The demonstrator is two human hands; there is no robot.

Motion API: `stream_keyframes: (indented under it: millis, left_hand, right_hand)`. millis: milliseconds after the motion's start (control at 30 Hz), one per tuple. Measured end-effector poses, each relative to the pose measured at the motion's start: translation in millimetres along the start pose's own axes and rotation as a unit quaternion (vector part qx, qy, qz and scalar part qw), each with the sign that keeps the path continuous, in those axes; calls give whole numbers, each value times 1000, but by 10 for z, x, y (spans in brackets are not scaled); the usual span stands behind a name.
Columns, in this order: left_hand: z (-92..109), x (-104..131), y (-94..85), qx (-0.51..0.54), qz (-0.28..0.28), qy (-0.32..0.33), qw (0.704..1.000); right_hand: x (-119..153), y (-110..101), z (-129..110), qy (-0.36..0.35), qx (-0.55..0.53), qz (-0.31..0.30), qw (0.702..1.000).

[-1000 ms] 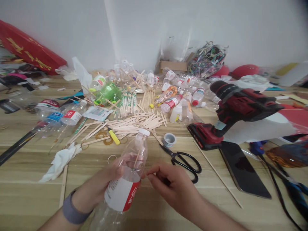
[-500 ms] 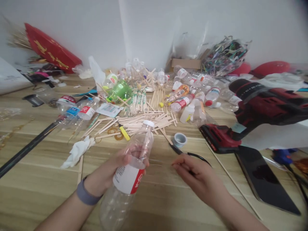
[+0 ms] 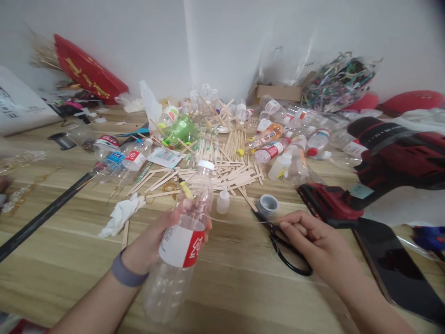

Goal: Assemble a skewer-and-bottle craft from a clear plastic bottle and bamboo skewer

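My left hand is wrapped round a clear plastic bottle with a white cap and a red-and-white label, tilted with its neck away from me. From near the bottle's neck a thin pale strand runs to the right; whether it is string or wire I cannot tell. My right hand pinches its far end between thumb and finger. Black-handled scissors lie beside and partly under that hand, next to a grey ring-shaped roll. A small white squeeze bottle stands right of the held bottle's neck.
Wooden craft sticks lie scattered beyond the hands, with plastic bottles piled behind them. A red-and-black cordless drill and a dark phone are at the right. A crumpled tissue and a long black rod lie at left.
My right hand has moved right, and the strand now shows stretched between it and the bottle. The scissors handles and small squeeze bottle have come into sight. The view has shifted slightly left.
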State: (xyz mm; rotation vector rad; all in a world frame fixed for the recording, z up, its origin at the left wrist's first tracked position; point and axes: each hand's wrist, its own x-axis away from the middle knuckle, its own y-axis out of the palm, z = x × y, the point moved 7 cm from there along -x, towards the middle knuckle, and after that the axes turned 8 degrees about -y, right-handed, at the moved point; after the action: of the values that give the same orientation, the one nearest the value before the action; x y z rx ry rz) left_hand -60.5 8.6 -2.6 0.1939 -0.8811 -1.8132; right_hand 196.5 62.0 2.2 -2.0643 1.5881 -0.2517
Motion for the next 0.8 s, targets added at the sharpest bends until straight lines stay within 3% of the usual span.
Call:
stream_keyframes:
  millis: [167,333,467,633,800]
  left_hand:
    - [-102,-49,57,-20,-6,-18,1000]
    - [-162,-87,176,-43,-25,-33,998]
    - [-190,-96,215,-47,-3,-20,999]
    - [-192,-79,217,-60,18,-22,998]
    - [-164,-59,144,-44,11,-42,998]
  right_hand:
    - [99,334,-378,-68,24,-84,994]
    - [104,573,-674,-117,15,-122,986]
    - [77,712,-801,-136,0,-133,982]
    - [69,728,-841,-158,11,-124,980]
    - [103,550,-635,-143,49,-108,983]
